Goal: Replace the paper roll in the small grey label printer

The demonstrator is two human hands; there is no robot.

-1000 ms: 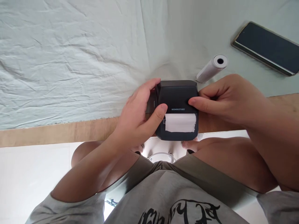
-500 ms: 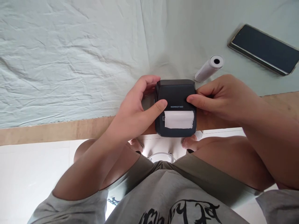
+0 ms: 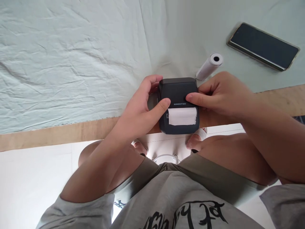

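A black label printer [image 3: 176, 90] marked NIIMBOT is held at the table's front edge. A short white strip of paper [image 3: 182, 116] with a torn right edge sticks out of its slot. My left hand [image 3: 145, 106] grips the printer's left side, thumb on the top face and fingers around the far left corner. My right hand [image 3: 220, 93] grips the right side, thumb on the top and the other fingers curled beside it, partly hidden. Just beyond the right hand, a white paper roll [image 3: 207, 68] with a black core rests on the cloth.
A dark smartphone [image 3: 264, 46] in a case lies at the far right. Wrinkled pale green cloth [image 3: 71, 63] covers the table, leaving a bare wooden front edge [image 3: 59, 132]. My legs [image 3: 233, 152] are below that edge.
The view has shifted slightly, so the phone and roll appear a little further left. Both hands keep the same hold on the printer.
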